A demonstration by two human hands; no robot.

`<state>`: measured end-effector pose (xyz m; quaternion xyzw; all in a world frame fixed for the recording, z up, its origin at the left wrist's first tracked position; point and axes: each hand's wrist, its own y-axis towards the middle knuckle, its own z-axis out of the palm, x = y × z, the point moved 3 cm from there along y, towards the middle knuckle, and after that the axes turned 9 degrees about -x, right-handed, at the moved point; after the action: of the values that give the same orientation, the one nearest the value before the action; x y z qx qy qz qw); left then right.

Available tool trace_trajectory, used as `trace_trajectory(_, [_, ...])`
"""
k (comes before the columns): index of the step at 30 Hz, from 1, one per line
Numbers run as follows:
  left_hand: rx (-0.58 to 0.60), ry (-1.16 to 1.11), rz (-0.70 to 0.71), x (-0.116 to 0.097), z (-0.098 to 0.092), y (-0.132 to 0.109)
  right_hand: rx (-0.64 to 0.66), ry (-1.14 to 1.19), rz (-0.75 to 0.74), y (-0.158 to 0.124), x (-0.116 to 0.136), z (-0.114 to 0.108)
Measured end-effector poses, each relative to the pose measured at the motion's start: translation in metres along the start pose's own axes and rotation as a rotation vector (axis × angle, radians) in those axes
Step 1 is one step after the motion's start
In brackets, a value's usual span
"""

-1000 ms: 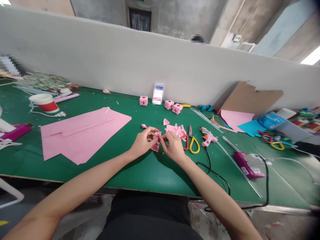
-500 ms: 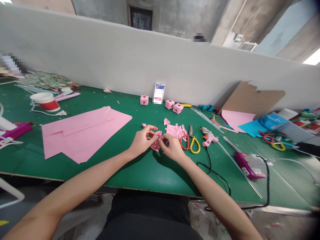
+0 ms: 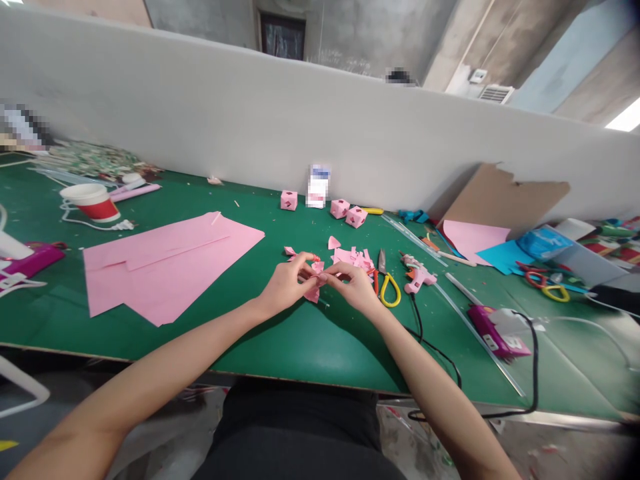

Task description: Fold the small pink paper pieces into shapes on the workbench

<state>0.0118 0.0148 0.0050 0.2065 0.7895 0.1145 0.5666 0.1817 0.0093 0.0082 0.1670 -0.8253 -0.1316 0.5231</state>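
Between my fingertips is a small folded pink paper piece (image 3: 313,293), partly covered by them. My left hand (image 3: 286,285) pinches it from the left, and my right hand (image 3: 353,288) pinches its upper right edge. Just beyond my right hand lies a pile of pink paper scraps (image 3: 350,257), with a loose pink scrap (image 3: 334,243) behind it. Scissors (image 3: 390,288) with red and yellow handles rest right of my right hand, the red loop partly hidden. Farther back stand small pink paper boxes (image 3: 289,200) with dark cut-outs.
Large pink sheets (image 3: 175,270) lie left. On the right are a pink glue gun (image 3: 420,277) with a black cord, clear glue sticks (image 3: 480,333) and a purple power strip (image 3: 495,333). A paper cup (image 3: 95,203) stands far left. A white partition (image 3: 225,120) runs behind.
My right hand has shifted slightly and its fingers are straighter, now covering more of the scissors' red handle. The pink piece has turned a little between my fingers.
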Motion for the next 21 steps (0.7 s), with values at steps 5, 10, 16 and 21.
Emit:
trace_trajectory(5, [0.028,0.007,0.002,0.0016,0.0015,-0.0007,0.025,-0.168,-0.186,-0.0027,0.0047,-0.0021])
trace_trajectory(10, [0.029,0.039,0.017,0.0040,0.0030,-0.0011,0.021,-0.284,-0.283,-0.0060,0.0019,0.0033])
trace_trajectory(16, [0.050,0.048,0.027,0.0006,0.0032,-0.0020,-0.006,-0.272,-0.274,-0.0069,0.0043,0.0043])
trace_trajectory(21, [0.093,-0.068,-0.010,0.0025,0.0034,-0.0012,-0.076,-0.246,-0.228,-0.0059,0.0064,0.0015])
